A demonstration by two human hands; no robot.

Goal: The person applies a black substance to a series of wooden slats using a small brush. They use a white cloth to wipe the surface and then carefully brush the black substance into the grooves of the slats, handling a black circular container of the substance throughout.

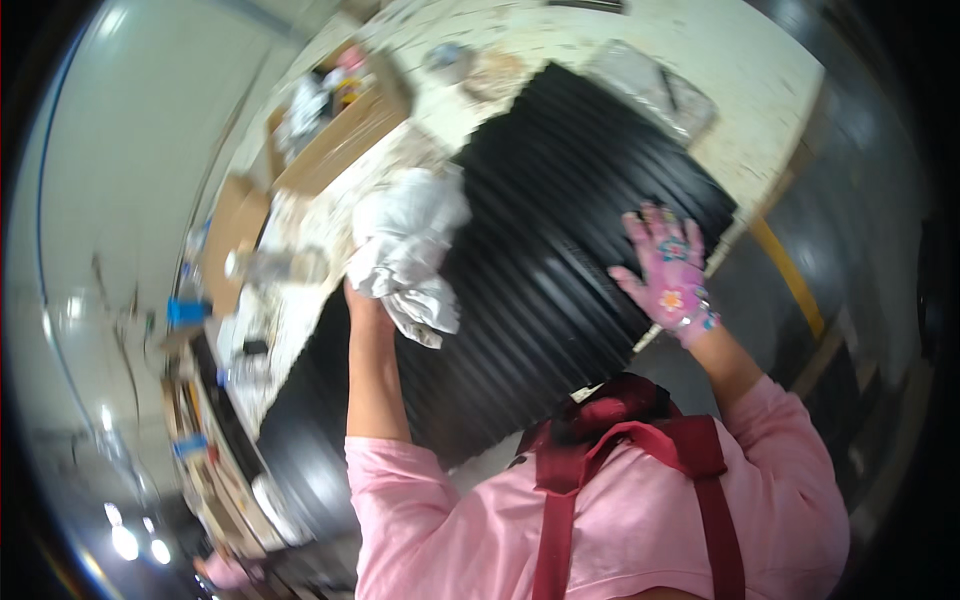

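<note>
Pale wall (130, 170) at left, then whitish, stained worktable (765, 85) with clear bottle (285, 266) on its left side and, farther off, open cardboard box (340, 160). Next, at bunched white cloth (410, 235), left hand (362, 297) mostly hidden, finger closure impossible to tell; under both, black ribbed sheet (540, 250), stretched from near left to far right. At right, pink-gloved right hand (668, 270), fingers spread, palm down on the sheet's right side.

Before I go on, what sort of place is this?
Probably a workshop or factory floor: a marked white worktable with ribbed black material across it, an open cardboard box of odds and ends, and a yellow line on the floor.
</note>
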